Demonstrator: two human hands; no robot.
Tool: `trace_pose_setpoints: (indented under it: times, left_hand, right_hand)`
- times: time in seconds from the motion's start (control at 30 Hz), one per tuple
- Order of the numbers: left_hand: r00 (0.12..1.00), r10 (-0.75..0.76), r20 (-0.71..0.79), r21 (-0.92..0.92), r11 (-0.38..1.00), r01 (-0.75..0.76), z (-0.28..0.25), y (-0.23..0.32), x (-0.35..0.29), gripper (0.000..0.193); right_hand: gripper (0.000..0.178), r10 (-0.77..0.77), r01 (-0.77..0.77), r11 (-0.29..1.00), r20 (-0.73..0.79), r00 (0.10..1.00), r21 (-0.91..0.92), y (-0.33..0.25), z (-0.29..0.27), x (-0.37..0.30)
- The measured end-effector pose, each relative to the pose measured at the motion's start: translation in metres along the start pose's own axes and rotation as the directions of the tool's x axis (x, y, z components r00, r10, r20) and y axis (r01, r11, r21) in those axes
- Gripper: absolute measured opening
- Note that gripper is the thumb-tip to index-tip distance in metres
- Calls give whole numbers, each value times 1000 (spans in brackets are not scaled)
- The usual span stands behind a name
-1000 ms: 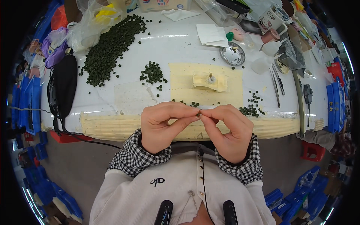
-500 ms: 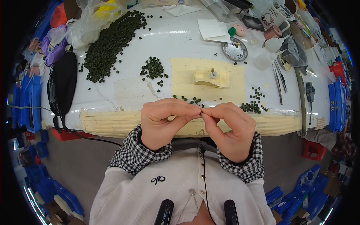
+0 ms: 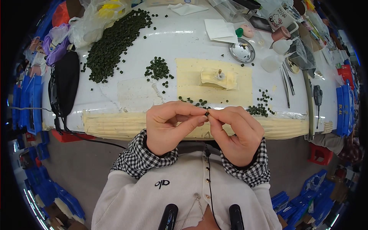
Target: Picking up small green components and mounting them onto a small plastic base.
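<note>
My left hand [image 3: 171, 124] and my right hand [image 3: 238, 132] meet fingertip to fingertip above the table's front edge. Pinched between their thumbs and forefingers is one small dark green piece [image 3: 207, 113], mostly covered by the fingers. Just beyond the fingertips lies a loose row of similar green pieces [image 3: 197, 102]. More of them form a small cluster [image 3: 259, 110] to the right of my right hand. Farther off, a small block wrapped in cream tape [image 3: 214, 78], with a short peg on top, sits on a cream sheet [image 3: 188, 71].
A large heap of green pieces [image 3: 111, 48] covers the back left, with a smaller pile [image 3: 157, 69] nearer. At right are a round metal dish [image 3: 242, 50], tweezers [image 3: 285, 86], squeeze bottles [image 3: 272, 63] and a mug [image 3: 281, 18]. A black pouch [image 3: 66, 86] lies at far left.
Both hands stay together with barely any shift. The small green piece shows more between the fingertips now. The whole view has moved slightly.
</note>
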State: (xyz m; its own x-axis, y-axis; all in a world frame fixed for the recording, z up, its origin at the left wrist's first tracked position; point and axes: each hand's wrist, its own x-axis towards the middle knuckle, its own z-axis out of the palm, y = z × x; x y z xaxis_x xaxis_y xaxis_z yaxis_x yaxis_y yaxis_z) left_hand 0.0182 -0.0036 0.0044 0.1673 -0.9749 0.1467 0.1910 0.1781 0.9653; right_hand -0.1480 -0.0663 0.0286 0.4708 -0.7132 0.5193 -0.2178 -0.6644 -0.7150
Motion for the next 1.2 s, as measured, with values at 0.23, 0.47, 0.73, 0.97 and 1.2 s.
trace_pose_setpoints:
  times: [0.23,0.47,0.73,0.97,1.2]
  left_hand:
    - [1000,-10,1,-29,1000,10,-1,-1,-2,16]
    - [1000,-21,-13,-41,999,20,1,-2,-2,15]
    - [999,-40,-1,-130,991,40,2,-1,0,19]
    - [986,-141,88,-230,960,157,-1,-2,2,15]
    - [988,-135,78,-303,941,153,7,-5,1,15]
  right_hand:
    - [22,12,-12,1000,7,1000,0,-2,0,0]
    - [22,13,-13,1000,7,1000,5,-2,0,1]
    - [22,83,-92,986,67,994,140,2,-6,2]
    - [20,383,-410,662,188,904,628,15,-4,-11]
    - [21,324,-301,535,137,936,789,28,13,-19]
